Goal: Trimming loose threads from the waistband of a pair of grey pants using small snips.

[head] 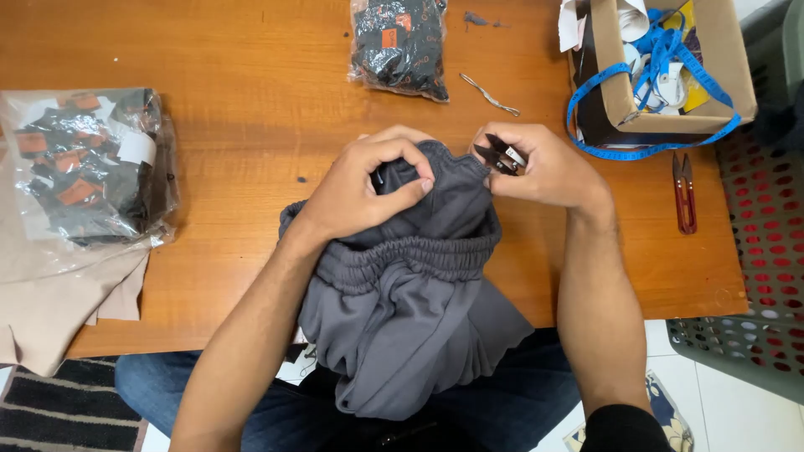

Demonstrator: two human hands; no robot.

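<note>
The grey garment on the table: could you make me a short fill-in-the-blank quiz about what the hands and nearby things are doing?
1. The left hand pinches the grey garment at its ____ waistband.
2. The right hand holds small black ____.
3. A blue measuring tape spills from the ____ box.
4. The red snips lie ____ on the table.

Missing words: elastic; snips; cardboard; untouched

Two hands are at work, a left hand and a right hand. There is one grey garment, and two thread snips: a black pair and a red pair. Two plastic bags of black items lie on the table, a near bag and a far bag. One cardboard box holds one blue tape measure. One grey basket stands at the right.
</note>
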